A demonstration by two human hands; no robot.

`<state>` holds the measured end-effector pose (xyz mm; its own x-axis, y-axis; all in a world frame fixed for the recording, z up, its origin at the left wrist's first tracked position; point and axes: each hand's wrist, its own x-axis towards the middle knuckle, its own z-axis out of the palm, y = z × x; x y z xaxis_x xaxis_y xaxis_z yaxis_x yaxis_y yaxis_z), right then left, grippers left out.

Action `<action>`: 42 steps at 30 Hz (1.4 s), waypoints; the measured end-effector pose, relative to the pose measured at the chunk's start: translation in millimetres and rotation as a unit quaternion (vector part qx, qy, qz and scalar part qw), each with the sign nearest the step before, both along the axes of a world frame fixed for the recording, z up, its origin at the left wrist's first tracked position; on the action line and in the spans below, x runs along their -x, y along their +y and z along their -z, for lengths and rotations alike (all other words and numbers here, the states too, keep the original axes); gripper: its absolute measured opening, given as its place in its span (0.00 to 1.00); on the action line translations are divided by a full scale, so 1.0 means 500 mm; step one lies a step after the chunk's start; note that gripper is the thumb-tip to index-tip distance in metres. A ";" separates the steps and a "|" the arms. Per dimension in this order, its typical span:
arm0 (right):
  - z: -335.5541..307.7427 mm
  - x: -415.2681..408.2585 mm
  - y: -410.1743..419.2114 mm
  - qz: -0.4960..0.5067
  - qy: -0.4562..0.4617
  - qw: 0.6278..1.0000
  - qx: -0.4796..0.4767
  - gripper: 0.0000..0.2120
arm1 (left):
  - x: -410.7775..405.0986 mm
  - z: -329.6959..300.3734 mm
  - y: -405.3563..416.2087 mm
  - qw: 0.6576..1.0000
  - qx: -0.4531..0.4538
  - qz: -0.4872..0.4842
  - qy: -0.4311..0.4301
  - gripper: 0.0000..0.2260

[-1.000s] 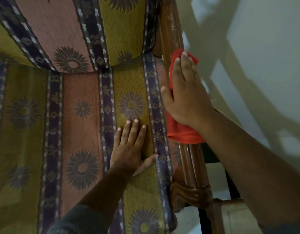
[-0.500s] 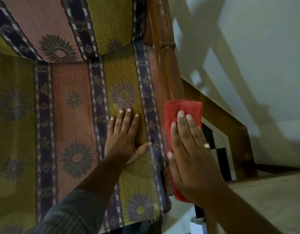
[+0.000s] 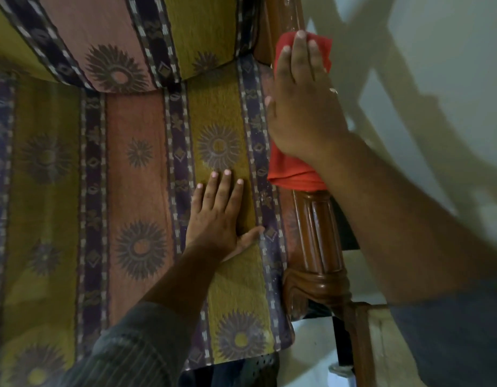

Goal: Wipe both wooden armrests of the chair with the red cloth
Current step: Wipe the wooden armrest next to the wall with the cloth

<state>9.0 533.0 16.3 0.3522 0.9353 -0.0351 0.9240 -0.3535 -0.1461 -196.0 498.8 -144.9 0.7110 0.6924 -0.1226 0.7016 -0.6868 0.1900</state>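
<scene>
Striped seat cushion (image 3: 135,174) bears left hand (image 3: 218,216); right hand (image 3: 303,107) presses red cloth (image 3: 294,171) on armrest (image 3: 319,233).

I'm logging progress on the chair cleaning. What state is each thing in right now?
red cloth: folded, pressed flat onto the armrest under the right hand.
right hand: palm down on the cloth, fingers straight.
left hand: flat on the seat cushion, fingers spread, holding nothing.
wooden armrest: front end bare, middle covered by the cloth.
seat cushion: in place.
</scene>
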 end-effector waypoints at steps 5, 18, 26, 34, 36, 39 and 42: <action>0.001 0.018 -0.033 -0.014 -0.012 1.000 -0.009 0.33 | 0.002 0.003 0.003 1.000 0.001 0.001 -0.006 0.47; 0.006 0.134 -0.352 -0.034 0.059 0.998 -0.011 0.33 | 0.001 -0.013 0.000 1.000 0.011 0.000 -0.006 0.48; 0.008 0.113 -0.293 -0.054 0.021 0.998 0.009 0.32 | 0.000 -0.014 -0.004 1.000 0.004 0.001 -0.015 0.47; 0.001 0.063 -0.157 -0.045 -0.018 0.999 0.008 0.33 | 0.003 -0.013 -0.001 1.000 0.018 0.006 0.002 0.47; 0.000 0.046 -0.117 -0.038 -0.009 0.999 0.008 0.33 | 0.004 -0.011 -0.003 1.000 0.019 0.003 0.004 0.48; -0.004 0.025 -0.062 -0.020 0.000 1.000 -0.004 0.34 | -0.001 -0.013 0.002 1.000 0.023 0.002 0.001 0.48; -0.009 0.023 -0.047 -0.010 0.002 1.000 -0.027 0.33 | -0.004 -0.028 0.015 1.000 0.031 0.005 0.000 0.48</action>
